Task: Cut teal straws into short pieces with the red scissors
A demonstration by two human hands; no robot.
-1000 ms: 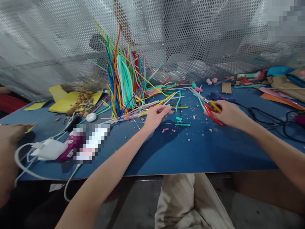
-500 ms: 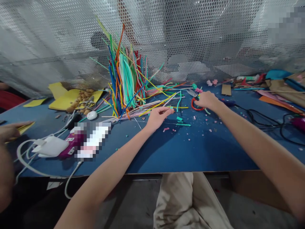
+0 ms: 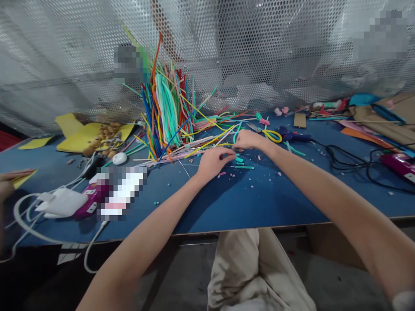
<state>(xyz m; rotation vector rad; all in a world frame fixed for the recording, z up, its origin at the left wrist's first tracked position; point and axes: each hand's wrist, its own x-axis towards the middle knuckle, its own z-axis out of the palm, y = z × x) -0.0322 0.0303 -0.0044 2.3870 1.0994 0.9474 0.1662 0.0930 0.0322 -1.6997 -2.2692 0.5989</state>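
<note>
From the head view, my left hand [image 3: 212, 162] lay on the blue table [image 3: 253, 203], its fingers [image 3: 227, 152] curled and pinched together at the tips over the loose coloured strips [image 3: 207, 142] that fanned out just beyond them; whether a strip sat in that pinch I could not tell. My right hand [image 3: 248, 139] lay just beyond and to the right of the left, nearly touching it, fingers bent down onto the same strips, and again I could not tell whether they gripped anything. I judged the step in hand to be the picking of a single strip from the scatter; the next move would call for a fine pinch on one strand without dragging its neighbours. The scissors [image 3: 270, 134], with a yellow handle loop, lay on the table just right of my right hand, held by neither. Beyond my left fingertips stood the upright bundle of strips [image 3: 167, 112]; no holder for it could be made out. Small cut scraps [image 3: 241, 162] lay between and just before both hands. Far to the left of my fingers, a yellow sheet [image 3: 84, 136] bore a heap of small brown pieces [image 3: 103, 140]. Another person's hand [image 3: 8, 181] showed at the left edge.
</note>
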